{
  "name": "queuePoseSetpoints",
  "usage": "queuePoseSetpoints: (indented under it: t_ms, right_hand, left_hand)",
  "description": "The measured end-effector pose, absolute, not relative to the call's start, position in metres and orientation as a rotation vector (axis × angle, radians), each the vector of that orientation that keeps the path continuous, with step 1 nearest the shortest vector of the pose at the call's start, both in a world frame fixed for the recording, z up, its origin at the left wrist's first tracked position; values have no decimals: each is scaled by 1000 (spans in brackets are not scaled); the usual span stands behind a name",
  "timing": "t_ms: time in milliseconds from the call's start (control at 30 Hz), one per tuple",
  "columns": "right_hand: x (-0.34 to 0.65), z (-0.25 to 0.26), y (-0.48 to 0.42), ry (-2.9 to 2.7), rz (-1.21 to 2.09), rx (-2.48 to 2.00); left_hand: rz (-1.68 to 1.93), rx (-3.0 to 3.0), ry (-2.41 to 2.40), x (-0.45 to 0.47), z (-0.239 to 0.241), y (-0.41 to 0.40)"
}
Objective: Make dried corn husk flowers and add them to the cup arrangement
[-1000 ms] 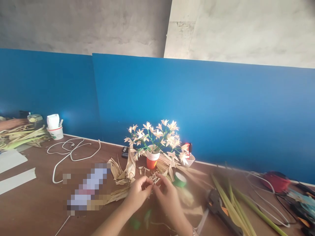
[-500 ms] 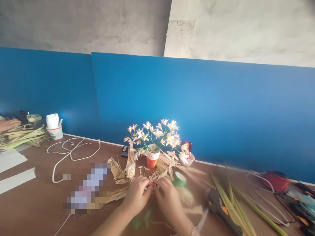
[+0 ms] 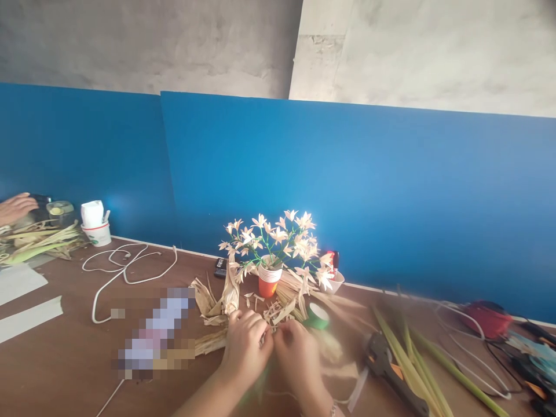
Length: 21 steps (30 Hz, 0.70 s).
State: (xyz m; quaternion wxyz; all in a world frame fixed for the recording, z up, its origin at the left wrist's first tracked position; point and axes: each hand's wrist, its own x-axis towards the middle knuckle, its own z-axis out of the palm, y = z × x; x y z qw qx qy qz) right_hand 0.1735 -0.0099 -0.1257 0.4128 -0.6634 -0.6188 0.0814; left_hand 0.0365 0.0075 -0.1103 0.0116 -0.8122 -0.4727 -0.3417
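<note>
My left hand [image 3: 246, 344] and my right hand [image 3: 297, 354] are pressed close together low over the brown table [image 3: 65, 359], fingers curled in a pinch around something small between them that I cannot make out. Just beyond the fingertips lie small cut pieces of dried husk [image 3: 278, 313]. An orange paper cup [image 3: 268, 282] with a bunch of pale handmade flowers [image 3: 273, 237] stands behind them. A roll of green tape [image 3: 318, 317] lies right of my right hand.
Dried husk leaves [image 3: 219, 301] lie left of the cup, long green stalks [image 3: 417, 365] and a black glue gun [image 3: 384, 362] at the right. A white cable [image 3: 125, 269] loops at the left. Another person's hand [image 3: 15, 207] rests at the far left by a white cup [image 3: 98, 231].
My two hands have drawn together and moved slightly nearer to me, fingers now curled tightly. The other person's hand at the far left has risen into view.
</note>
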Motion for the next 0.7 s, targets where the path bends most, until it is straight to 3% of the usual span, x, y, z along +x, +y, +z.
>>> queuePoseSetpoints:
  t_ms: [133,233,500,700]
  right_hand:
    - [184,-120,-5,-1502,242,-1707]
    - [181,-120,-4,-1769,223,-1594]
    - [161,-145,-5,-2249,-208,-1542]
    - [164,-147,0,-2258,-277,-1512]
  left_hand:
    - [-1046,-2463,-1667,21,-107,20]
    - [-1065,-2530,-1738,8,-109,32]
    - [-983,-2676,-1770,9,-121,36]
    - [-1006,-2692,-1741,9,-125,38]
